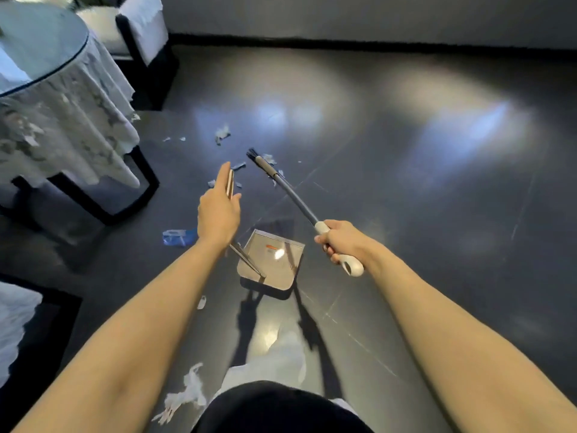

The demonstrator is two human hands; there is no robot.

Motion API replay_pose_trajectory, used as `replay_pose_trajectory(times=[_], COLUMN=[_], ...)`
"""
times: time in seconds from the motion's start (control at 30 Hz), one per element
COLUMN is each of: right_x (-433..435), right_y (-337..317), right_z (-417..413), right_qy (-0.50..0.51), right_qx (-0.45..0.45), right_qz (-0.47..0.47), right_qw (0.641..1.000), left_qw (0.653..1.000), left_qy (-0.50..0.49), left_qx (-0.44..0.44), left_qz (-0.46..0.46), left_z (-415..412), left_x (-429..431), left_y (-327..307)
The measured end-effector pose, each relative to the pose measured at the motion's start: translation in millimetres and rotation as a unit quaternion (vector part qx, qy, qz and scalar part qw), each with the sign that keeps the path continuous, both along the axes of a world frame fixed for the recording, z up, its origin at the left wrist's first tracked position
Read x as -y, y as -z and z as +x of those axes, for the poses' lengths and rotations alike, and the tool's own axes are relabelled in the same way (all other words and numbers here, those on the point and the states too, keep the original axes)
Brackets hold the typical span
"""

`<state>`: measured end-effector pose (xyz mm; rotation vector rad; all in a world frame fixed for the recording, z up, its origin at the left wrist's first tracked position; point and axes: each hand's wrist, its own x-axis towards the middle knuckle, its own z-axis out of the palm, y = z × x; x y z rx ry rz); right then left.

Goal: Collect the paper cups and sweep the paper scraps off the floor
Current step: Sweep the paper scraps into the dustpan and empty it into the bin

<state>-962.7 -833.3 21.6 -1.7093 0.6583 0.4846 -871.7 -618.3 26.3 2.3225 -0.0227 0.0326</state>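
My right hand (340,240) grips the white handle of a broom (293,196), whose grey shaft runs up and left to dark bristles near the floor. My left hand (218,214) holds the long handle of a metal dustpan (274,260), which stands on the dark floor between my arms. White paper scraps (222,134) lie scattered beyond the broom head, with more scraps (270,158) beside the bristles. A blue crumpled piece (178,237) lies left of my left wrist. Torn white paper (187,392) lies close to my body. No paper cup is visible.
A round table with a white patterned cloth (62,114) on a dark frame stands at the left. A chair with white cover (143,29) is behind it, by the wall (374,17). Another white-covered seat edge (12,323) is at lower left. Shiny dark floor stretches right.
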Motion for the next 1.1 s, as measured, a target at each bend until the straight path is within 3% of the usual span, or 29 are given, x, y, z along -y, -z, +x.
replay_pose_trajectory(times=[0.27, 0.43, 0.6, 0.83, 1.1], right_x=[119.1, 197.5, 263.3, 304.0, 293.8], right_y=[-4.6, 17.6, 31.0, 52.0, 86.6], right_z=[211.6, 356.0, 481.2, 593.8, 675.8], right_qy=[-0.045, -0.111, -0.185, -0.257, -0.24], right_qx=[-0.033, -0.043, -0.055, -0.088, -0.156], right_qz=[0.016, -0.016, -0.044, -0.062, -0.026], right_qw=[0.998, 0.993, 0.98, 0.96, 0.958], left_qw=[0.998, 0.992, 0.984, 0.968, 0.958], left_qy=[-0.059, -0.119, -0.168, -0.226, -0.273], left_qx=[-0.027, -0.036, -0.05, -0.1, -0.083], left_qz=[0.026, 0.005, 0.04, 0.043, 0.003], left_z=[184.4, 281.7, 353.8, 406.8, 469.7], left_x=[94.7, 159.1, 225.6, 263.4, 272.5], left_y=[3.0, 40.2, 71.6, 96.9, 112.6])
